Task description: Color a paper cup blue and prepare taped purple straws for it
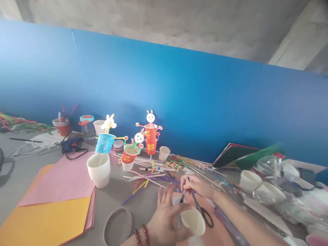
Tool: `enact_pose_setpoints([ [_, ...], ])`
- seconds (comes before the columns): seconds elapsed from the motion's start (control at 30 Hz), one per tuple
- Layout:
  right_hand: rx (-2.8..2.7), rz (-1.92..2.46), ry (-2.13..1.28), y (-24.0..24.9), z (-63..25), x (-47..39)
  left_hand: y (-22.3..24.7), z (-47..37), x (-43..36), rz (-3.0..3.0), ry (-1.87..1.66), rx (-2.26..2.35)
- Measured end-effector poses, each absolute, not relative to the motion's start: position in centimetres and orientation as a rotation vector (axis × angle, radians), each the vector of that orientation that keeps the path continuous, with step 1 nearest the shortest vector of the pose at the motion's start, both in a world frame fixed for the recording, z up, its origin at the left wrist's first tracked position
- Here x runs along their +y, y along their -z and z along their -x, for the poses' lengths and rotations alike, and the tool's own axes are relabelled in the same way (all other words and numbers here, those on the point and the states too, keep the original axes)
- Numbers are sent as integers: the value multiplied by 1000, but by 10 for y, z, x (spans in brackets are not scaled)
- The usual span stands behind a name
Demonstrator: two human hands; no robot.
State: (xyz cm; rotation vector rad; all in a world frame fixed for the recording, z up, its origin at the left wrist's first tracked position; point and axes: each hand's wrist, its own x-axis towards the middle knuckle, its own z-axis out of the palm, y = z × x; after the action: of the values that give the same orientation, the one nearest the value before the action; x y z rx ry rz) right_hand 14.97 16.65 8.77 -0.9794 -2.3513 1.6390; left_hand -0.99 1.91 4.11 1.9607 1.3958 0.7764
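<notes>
My left hand is closed around a white paper cup, which lies on its side with its mouth towards me. In my right hand a slim marker pen is pinched, its dark tip pointing down at the cup's far end. Whether the tip touches the cup I cannot tell. Just right of the cup lie black-handled scissors on orange paper.
Pink paper and yellow paper lie left, near a tape-like ring. Behind stand rabbit-headed red cups and a blue cup above white cups. Sticks and pipe cleaners lie mid-table; plastic-wrapped cups stand right.
</notes>
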Motion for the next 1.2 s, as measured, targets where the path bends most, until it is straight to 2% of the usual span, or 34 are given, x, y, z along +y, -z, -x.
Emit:
enact_pose_setpoints([
  [0.37,-2423,929,-1762,-94,-127,159,-32,7,14,-1929,-892,1405],
  [1.2,-2755,856,-1527,-92,-119,161,0,1,23,-1954,-895,1468],
])
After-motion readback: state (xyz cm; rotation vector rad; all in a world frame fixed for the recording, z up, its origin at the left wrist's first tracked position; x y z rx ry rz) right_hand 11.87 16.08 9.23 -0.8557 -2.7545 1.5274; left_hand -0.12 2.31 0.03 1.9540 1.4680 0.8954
